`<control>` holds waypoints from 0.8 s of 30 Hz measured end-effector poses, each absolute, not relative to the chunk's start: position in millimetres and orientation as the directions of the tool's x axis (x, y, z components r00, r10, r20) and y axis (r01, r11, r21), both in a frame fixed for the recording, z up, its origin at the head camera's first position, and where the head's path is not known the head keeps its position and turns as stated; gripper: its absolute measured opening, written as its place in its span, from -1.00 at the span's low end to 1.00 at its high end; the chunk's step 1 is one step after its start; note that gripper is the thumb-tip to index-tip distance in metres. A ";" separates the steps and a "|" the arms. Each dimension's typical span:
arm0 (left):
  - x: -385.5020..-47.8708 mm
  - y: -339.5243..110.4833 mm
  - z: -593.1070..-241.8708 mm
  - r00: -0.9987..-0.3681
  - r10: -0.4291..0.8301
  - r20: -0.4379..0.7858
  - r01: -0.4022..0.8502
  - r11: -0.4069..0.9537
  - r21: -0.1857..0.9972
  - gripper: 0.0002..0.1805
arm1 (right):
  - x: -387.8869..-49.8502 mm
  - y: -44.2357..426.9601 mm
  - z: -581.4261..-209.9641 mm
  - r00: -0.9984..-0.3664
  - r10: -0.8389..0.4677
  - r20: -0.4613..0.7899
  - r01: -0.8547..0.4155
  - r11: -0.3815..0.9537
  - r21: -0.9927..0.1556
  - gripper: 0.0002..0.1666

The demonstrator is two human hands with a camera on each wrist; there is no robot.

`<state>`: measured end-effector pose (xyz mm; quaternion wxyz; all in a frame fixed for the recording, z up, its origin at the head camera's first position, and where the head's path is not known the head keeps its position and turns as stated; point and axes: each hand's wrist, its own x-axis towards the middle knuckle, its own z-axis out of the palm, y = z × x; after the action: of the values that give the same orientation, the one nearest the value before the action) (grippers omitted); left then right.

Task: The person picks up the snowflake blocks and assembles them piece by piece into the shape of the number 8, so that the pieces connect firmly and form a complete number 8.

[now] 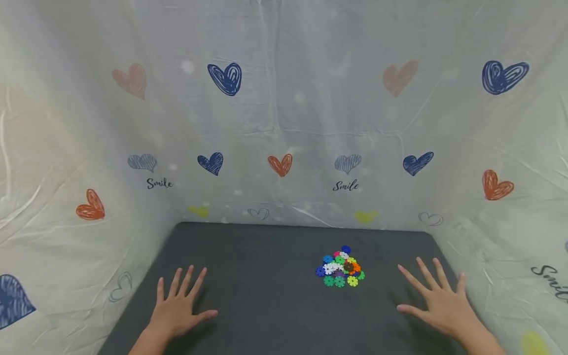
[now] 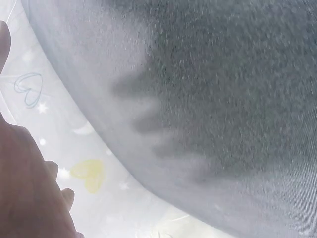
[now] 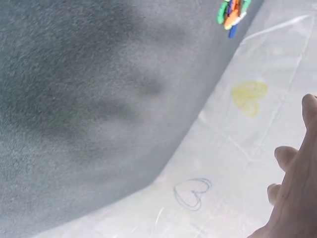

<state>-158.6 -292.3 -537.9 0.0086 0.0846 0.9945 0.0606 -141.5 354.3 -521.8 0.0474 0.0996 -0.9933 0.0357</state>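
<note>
A small heap of colourful notched discs (image 1: 339, 268) lies on the dark table, right of its middle; part of it shows at the top of the right wrist view (image 3: 231, 17). To the left, my left hand (image 1: 177, 308) is held above the table with fingers spread and straight, holding nothing. My right hand (image 1: 443, 303), also spread, is to the right of the heap and does not touch it. Each wrist view shows only part of its hand, the left hand (image 2: 29, 183) at the left edge and the right hand (image 3: 297, 183) at the right edge.
The dark grey table (image 1: 257, 296) has a back edge against a pale curtain (image 1: 310, 113) printed with hearts and the word Smile. The curtain also hangs along both sides. Shadows of the hands fall on the table.
</note>
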 end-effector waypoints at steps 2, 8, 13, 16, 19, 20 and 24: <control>-159.9 -288.5 -541.4 -0.983 0.181 -0.013 0.177 0.975 0.131 0.17 | -140.3 353.0 -521.7 -0.975 -0.198 0.103 -0.207 0.975 -0.081 0.16; -166.0 -268.5 -550.7 -0.965 0.259 0.029 0.260 0.951 0.169 0.03 | -140.9 344.7 -520.1 -0.979 -0.195 0.056 -0.202 0.957 -0.209 0.19; -172.7 -246.1 -557.2 -0.934 0.357 0.001 0.338 0.885 0.320 -0.14 | -143.4 334.1 -520.3 -0.976 -0.212 0.046 -0.216 0.927 -0.306 0.18; -177.1 -229.9 -563.2 -0.910 0.413 -0.041 0.355 0.826 0.437 -0.21 | -145.0 326.3 -523.7 -0.972 -0.231 0.046 -0.231 0.899 -0.372 0.15; -181.5 -209.4 -568.8 -0.892 0.452 -0.027 0.386 0.792 0.473 -0.25 | -147.5 316.1 -529.8 -0.970 -0.236 0.061 -0.240 0.881 -0.409 0.10; -182.7 -201.7 -570.4 -0.887 0.461 -0.018 0.398 0.784 0.476 -0.26 | -148.2 312.2 -531.9 -0.968 -0.240 0.068 -0.246 0.876 -0.415 0.07; -185.3 -169.0 -575.2 -0.876 0.483 -0.008 0.422 0.774 0.472 -0.32 | -151.7 296.1 -540.4 -0.964 -0.250 0.091 -0.265 0.874 -0.408 -0.05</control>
<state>-185.3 -169.0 -575.2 0.0644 0.2408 0.9395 0.2349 -151.7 296.1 -540.4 0.0178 0.1330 -0.9678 0.2132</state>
